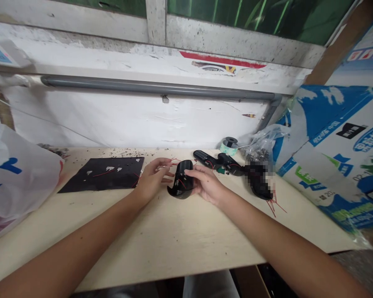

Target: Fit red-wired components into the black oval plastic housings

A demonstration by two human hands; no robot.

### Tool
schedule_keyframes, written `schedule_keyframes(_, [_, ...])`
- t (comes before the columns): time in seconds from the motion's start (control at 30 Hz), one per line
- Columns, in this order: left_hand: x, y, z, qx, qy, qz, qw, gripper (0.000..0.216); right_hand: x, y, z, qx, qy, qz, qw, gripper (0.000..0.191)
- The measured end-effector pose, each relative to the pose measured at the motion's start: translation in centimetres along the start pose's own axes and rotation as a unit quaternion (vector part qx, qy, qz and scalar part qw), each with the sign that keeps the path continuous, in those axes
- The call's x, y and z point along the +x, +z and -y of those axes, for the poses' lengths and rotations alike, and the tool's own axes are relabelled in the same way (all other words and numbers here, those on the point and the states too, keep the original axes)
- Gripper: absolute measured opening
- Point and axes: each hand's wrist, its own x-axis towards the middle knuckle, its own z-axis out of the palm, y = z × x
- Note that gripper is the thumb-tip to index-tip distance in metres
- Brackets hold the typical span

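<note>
My right hand [206, 182] grips a glossy black plastic shell [182, 182] from its right side, the thumb lying on its top. The shell is hollow, with a curved rim at the near end and a thin red wire inside. Just left of it, my left hand [155, 177] is held with fingers apart, close to the shell's edge; whether a fingertip touches it I cannot tell. More black plastic pieces [231, 164] lie beyond my right hand, with red wires about them. Behind my left hand is a black sheet [104, 174] bearing small white parts [110, 168] and a red wire.
A tape roll [229, 145] and a clear plastic bag [257, 151] of small dark bits stand at the back. A blue-and-white carton [338, 165] borders the right side, a white bag [18, 178] the left. Loose red wires [275, 203] lie right. Dark crumbs line the wall.
</note>
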Motion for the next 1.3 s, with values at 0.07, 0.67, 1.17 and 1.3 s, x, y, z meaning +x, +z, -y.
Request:
schedule_keyframes(0.07, [0.0, -0.2, 0.4, 0.047, 0.030, 0.030, 0.998, 0.031, 0.0, 0.1, 0.0, -0.053, -0.053, -0.036, 0.997, 0.032])
schedule_keyframes(0.67, [-0.6, -0.2, 0.4, 0.305, 0.271, 0.121, 0.905, 0.035, 0.4, 0.2, -0.5, -0.160, -0.222, -0.099, 0.957, 0.033])
schedule_keyframes(1.17, [-1.0, -0.1, 0.7, 0.274, 0.238, 0.192, 0.912, 0.046, 0.0, 0.4, 0.1, -0.174, -0.220, -0.130, 0.951, 0.031])
schedule_keyframes(1.3, [-1.0, -0.1, 0.7, 0.290, 0.241, 0.195, 0.905, 0.049, 0.0, 0.3, 0.1, -0.181, -0.232, -0.131, 0.947, 0.032])
